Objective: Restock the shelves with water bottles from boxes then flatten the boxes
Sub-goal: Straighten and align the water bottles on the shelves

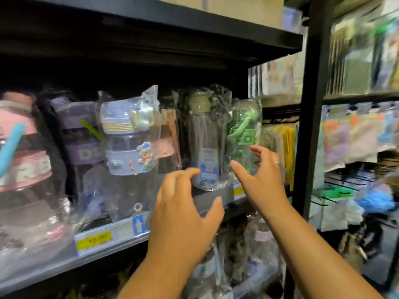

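A black shelf (216, 196) carries a row of water bottles wrapped in clear plastic. A grey-lidded bottle (204, 134) stands near the right end, with a green bottle (244, 130) beside it. My left hand (183, 210) hovers open in front of the shelf edge, just below and left of the grey-lidded bottle, holding nothing. My right hand (259, 171) is open with spread fingers right in front of the green bottle, fingertips close to its wrapper; I cannot tell if they touch. Further left stand a blue cartoon bottle (129, 134), a purple bottle (82, 137) and a pink bottle (23, 152).
Price labels (95, 240) run along the shelf front. More wrapped bottles (248, 251) stand on the shelf below. A black upright post (311, 104) bounds the shelf on the right; beyond it hang blurred packets (356, 137). A cardboard box (237, 7) sits on the shelf above.
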